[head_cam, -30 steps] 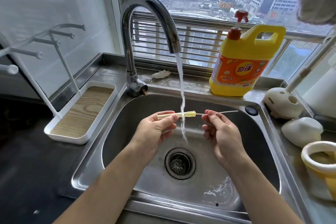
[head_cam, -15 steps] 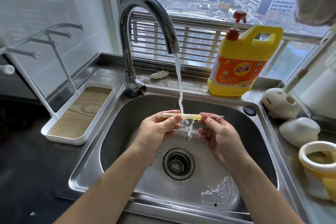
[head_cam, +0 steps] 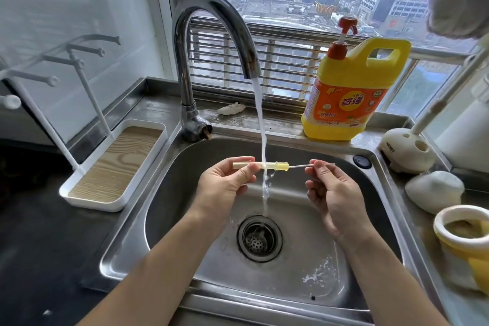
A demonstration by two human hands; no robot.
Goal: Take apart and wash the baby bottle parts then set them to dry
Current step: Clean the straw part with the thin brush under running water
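A pale yellow bottle straw (head_cam: pixel 272 165) lies level under the running tap water over the steel sink (head_cam: pixel 185 167). My left hand (head_cam: pixel 225 182) pinches its left end between thumb and fingers. A thin white straw brush wire (head_cam: pixel 304 165) sticks out of the straw's right end, and my right hand (head_cam: pixel 333 190) pinches that wire. A yellow and white bottle part (head_cam: pixel 463 235) stands on the counter at the right edge.
The chrome faucet (head_cam: pixel 211 42) runs a stream into the drain (head_cam: pixel 259 238). A yellow dish soap jug (head_cam: pixel 352 92) stands behind the sink. A white drying rack (head_cam: pixel 111 167) with pegs sits left. A white brush stand (head_cam: pixel 407 151) and a white dome (head_cam: pixel 434 190) lie right.
My right hand has drawn the brush wire out to the right again after pushing it into the straw half a second ago. The left hand stays in place.
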